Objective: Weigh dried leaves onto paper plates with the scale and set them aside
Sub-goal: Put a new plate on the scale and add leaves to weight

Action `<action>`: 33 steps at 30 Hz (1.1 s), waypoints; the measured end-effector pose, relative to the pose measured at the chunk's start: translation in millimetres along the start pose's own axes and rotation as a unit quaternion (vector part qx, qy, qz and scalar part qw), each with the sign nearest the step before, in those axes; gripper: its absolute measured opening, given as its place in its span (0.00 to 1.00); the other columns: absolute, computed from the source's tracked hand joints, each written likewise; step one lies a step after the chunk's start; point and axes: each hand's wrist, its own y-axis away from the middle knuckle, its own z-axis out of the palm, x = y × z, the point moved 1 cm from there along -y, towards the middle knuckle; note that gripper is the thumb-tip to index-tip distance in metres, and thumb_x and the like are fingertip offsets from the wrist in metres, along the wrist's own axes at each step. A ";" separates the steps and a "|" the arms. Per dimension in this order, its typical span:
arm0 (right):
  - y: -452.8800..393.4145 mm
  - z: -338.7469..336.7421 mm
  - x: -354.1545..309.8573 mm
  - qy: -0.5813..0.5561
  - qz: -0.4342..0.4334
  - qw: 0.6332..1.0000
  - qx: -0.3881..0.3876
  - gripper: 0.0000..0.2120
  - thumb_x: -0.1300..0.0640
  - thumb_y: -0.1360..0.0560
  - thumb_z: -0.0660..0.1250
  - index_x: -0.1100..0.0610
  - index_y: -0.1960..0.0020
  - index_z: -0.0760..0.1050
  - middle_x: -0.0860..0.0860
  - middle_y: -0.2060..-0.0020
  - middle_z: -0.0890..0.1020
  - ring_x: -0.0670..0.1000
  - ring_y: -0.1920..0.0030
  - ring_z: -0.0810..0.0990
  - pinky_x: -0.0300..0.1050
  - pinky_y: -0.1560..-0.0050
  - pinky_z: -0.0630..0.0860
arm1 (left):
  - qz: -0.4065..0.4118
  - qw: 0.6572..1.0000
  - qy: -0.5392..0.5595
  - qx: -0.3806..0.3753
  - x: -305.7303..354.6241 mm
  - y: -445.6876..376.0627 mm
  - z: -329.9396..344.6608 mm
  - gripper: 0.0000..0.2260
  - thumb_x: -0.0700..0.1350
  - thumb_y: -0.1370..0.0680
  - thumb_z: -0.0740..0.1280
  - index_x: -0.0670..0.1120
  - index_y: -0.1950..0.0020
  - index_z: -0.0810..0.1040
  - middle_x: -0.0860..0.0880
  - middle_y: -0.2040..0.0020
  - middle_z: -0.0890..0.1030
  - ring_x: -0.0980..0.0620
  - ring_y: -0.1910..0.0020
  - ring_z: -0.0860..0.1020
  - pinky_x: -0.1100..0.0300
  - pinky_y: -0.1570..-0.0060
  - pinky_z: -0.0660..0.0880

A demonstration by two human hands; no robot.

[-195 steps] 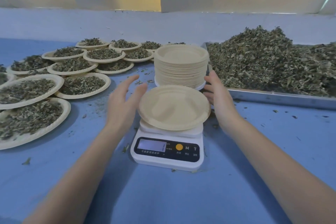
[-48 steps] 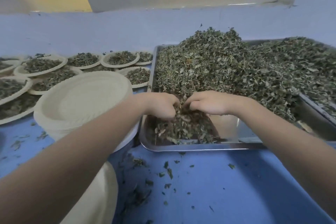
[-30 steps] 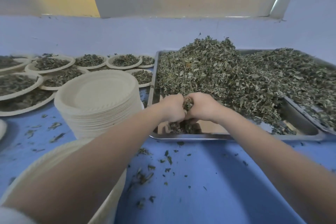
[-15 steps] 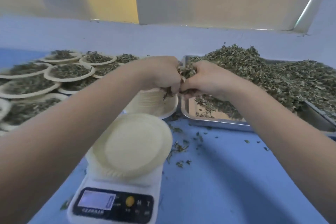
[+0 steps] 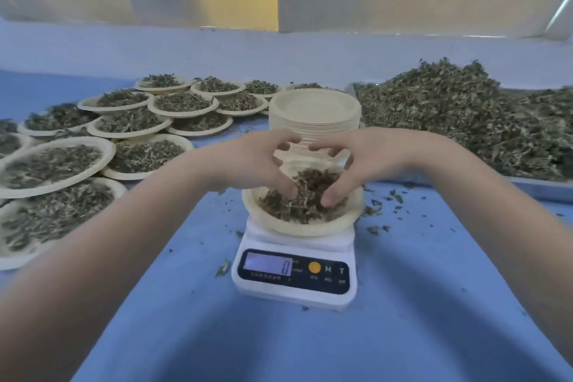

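The left hand (image 5: 260, 164) and right hand (image 5: 356, 161), half a second ago raised and clenched on dried leaves (image 5: 302, 195), now spread loose-fingered over the paper plate (image 5: 297, 228) on the scale (image 5: 294, 276) — the leaves heaped in it — on the blue worktop (image 5: 418, 304).

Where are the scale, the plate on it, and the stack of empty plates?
scale (image 5: 294, 287): head view, on its white front housing beside the display.
plate (image 5: 294, 228): head view, on its near rim below the leaves.
stack of empty plates (image 5: 314, 102): head view, on the top plate's bare centre.
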 end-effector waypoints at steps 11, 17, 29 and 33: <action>-10.1 33.9 14.8 -0.132 -0.058 0.963 0.226 0.16 0.41 0.30 0.69 0.41 0.43 0.77 0.40 0.47 0.79 0.41 0.47 0.77 0.37 0.48 0.71 | 0.068 0.955 0.100 0.270 -37.8 -3.6 20.8 0.15 0.40 0.25 0.66 0.54 0.41 0.76 0.56 0.42 0.77 0.57 0.42 0.74 0.61 0.44 0.70; -14.1 49.1 10.9 -0.156 -0.137 0.927 0.314 0.08 0.47 0.28 0.69 0.41 0.49 0.79 0.38 0.49 0.80 0.36 0.49 0.75 0.26 0.54 0.66 | 0.067 0.925 0.129 0.351 -54.0 -8.4 36.7 0.12 0.41 0.25 0.67 0.53 0.44 0.78 0.58 0.45 0.78 0.58 0.45 0.75 0.60 0.44 0.71; -18.2 57.4 13.5 -0.162 -0.174 0.910 0.338 0.05 0.56 0.26 0.70 0.49 0.52 0.82 0.46 0.53 0.82 0.39 0.53 0.76 0.23 0.59 0.64 | 0.044 0.897 0.219 0.381 -74.5 -2.2 46.8 0.11 0.46 0.25 0.68 0.54 0.44 0.77 0.57 0.48 0.79 0.55 0.47 0.77 0.59 0.47 0.73; -17.6 57.3 14.5 -0.164 -0.163 0.916 0.326 0.05 0.53 0.26 0.70 0.47 0.51 0.81 0.43 0.53 0.81 0.37 0.53 0.76 0.23 0.59 0.64 | 0.047 0.906 0.191 0.375 -72.8 -1.7 48.3 0.12 0.45 0.25 0.68 0.52 0.42 0.77 0.55 0.46 0.78 0.54 0.46 0.76 0.58 0.46 0.73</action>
